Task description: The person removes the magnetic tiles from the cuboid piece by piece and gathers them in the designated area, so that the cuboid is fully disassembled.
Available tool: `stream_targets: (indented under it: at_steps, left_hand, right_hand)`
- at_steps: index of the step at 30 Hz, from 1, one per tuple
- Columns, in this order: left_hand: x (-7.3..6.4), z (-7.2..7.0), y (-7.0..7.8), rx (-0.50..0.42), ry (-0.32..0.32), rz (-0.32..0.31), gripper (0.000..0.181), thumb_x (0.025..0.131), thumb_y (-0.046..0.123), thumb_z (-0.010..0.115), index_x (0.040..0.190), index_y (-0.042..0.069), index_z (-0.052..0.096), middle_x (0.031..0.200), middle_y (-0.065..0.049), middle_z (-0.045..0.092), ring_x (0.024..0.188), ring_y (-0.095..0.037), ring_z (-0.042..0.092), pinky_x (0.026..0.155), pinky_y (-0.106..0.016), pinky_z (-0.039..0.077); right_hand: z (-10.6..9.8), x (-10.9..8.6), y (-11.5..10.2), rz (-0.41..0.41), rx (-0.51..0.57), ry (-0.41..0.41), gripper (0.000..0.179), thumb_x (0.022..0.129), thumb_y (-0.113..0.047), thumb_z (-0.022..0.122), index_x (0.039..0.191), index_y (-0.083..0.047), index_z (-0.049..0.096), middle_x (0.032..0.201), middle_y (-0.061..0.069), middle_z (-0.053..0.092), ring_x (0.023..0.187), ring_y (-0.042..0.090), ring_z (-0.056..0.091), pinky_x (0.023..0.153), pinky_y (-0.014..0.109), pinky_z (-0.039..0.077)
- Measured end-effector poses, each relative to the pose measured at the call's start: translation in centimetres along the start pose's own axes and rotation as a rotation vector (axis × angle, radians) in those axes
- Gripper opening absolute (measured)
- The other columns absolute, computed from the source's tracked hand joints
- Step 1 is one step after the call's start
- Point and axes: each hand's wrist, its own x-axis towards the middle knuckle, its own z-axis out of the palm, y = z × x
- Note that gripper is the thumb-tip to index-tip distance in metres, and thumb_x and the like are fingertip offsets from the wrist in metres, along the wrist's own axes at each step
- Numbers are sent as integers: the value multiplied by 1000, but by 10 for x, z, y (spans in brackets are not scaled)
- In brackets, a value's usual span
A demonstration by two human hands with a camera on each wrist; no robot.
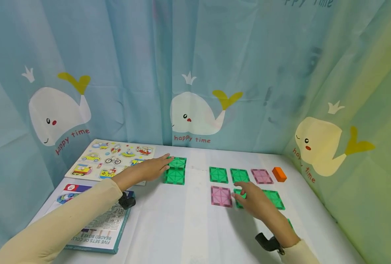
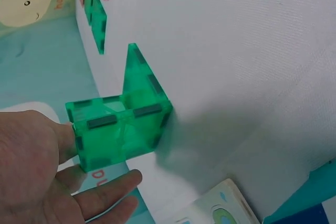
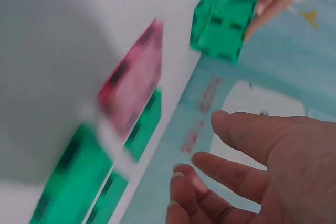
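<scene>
A standing green magnetic tile structure rises from the white table left of centre. My left hand touches its left side with fairly straight fingers. Seen from the left wrist, the green structure has box-like walls and one panel jutting out; part of the left hand is behind it. Over the loose tiles hovers my right hand, fingers loosely bent and holding nothing. Nearest its fingertips is a pink tile; a green tile lies partly hidden under that hand.
More flat tiles lie at right: green ones and another pink tile. An orange block is beside them. A picture puzzle board and a boxed toy set occupy the left. A whale-print curtain surrounds the table.
</scene>
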Motion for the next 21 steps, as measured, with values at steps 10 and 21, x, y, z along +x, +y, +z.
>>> stream_targets:
  at_steps: [10, 21]
  left_hand:
    - [1, -2, 3, 13, -9, -11, 54, 118, 25, 35, 169, 9, 26, 175, -19, 18, 155, -41, 35, 123, -56, 35]
    - [2, -3, 6, 23, -16, -43, 54, 118, 26, 35, 169, 11, 27, 175, -17, 18, 152, -41, 41, 121, -57, 38]
  right_hand:
    - [26, 62, -52, -236, -62, 75, 44, 101, -20, 75, 140, -3, 64, 116, 17, 65, 110, 33, 69, 87, 44, 61]
    - [46, 129, -90, -464, -115, 84, 52, 102, -17, 73, 151, -14, 54, 128, 13, 63, 117, 28, 63, 100, 44, 58]
